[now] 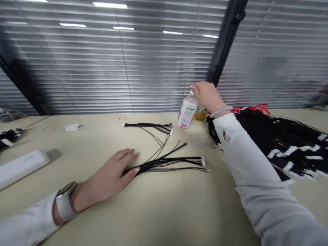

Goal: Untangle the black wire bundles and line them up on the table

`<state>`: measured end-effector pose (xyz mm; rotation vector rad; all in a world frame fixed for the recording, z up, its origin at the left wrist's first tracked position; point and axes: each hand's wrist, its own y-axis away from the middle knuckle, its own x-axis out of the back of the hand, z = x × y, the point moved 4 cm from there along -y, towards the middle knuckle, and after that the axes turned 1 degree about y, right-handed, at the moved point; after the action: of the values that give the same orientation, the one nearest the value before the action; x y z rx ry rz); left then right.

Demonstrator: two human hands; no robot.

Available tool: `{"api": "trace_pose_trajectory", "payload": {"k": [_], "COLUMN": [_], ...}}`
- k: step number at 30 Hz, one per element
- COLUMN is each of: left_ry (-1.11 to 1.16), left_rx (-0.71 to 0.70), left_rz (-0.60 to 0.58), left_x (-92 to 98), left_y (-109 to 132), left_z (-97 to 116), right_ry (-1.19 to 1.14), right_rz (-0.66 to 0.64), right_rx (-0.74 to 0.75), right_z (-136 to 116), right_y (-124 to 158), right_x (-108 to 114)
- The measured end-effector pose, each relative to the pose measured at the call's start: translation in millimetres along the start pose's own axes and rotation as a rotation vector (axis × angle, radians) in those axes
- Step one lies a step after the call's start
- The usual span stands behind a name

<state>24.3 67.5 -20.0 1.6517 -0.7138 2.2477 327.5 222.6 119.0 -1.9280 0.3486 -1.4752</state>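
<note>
Your left hand (110,179) lies open on the thin black wire bundle (169,162) at six o'clock; your right hand (207,95) clasps the top of the tilted clear plastic bottle (187,114) at one o'clock.

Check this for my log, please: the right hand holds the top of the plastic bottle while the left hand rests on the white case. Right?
Not quite. The left hand rests on the black wires, not the white case, which lies apart to its left. The right hand does hold the top of the bottle. The head view shows this.
</note>
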Motion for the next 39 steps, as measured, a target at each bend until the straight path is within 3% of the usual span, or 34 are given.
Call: {"api": "trace_pose_trajectory", "payload": {"k": [5,9,19,24,27,28,30,34,37,39], "left_ry": [0.008,0.006,0.003,0.039,0.044,0.033,0.002,-0.032,-0.076,-0.127], "left_rx": [0.000,0.013,-0.001,0.020,0.041,0.041,0.032,-0.008,-0.081,-0.171], "left_rz": [-0.010,-0.029,-0.014,0.014,0.017,0.013,0.010,0.025,0.080,0.157], "left_x": [-2.2,-3.0,-2.4,2.0,7.8,9.4,11.9,13.5,18.0,25.4], "left_y": [-0.2,0.2,-1.8,0.3,0.9,0.8,0.3,2.6,9.4,15.6], "left_z": [-2.4,-3.2,-1.4,-1.4,2.9,5.3,10.6,16.9,17.6,19.6], "right_ry": [0.088,0.090,0.016,0.036,0.014,-0.063,-0.188,-0.252,-0.238,-0.225], "right_rz": [0.065,0.076,-0.030,0.041,0.101,0.130,0.071,-0.209,-0.406,-0.433], "right_rx": [-0.132,-0.167,-0.135,-0.151,-0.073,0.016,0.165,0.466,0.528,0.478], "right_z": [26.1,40.0,40.8,21.7,-9.2,-25.0,-58.2,-115.0,-124.2,-114.9], "right_y": [-2.4,-2.7,11.9,6.6,7.9,14.4,39.7,123.1,171.0,183.9], "right_x": [-23.8,-29.5,-39.5,-10.5,16.7,22.4,20.9,-8.8,-23.9,-23.4]}}
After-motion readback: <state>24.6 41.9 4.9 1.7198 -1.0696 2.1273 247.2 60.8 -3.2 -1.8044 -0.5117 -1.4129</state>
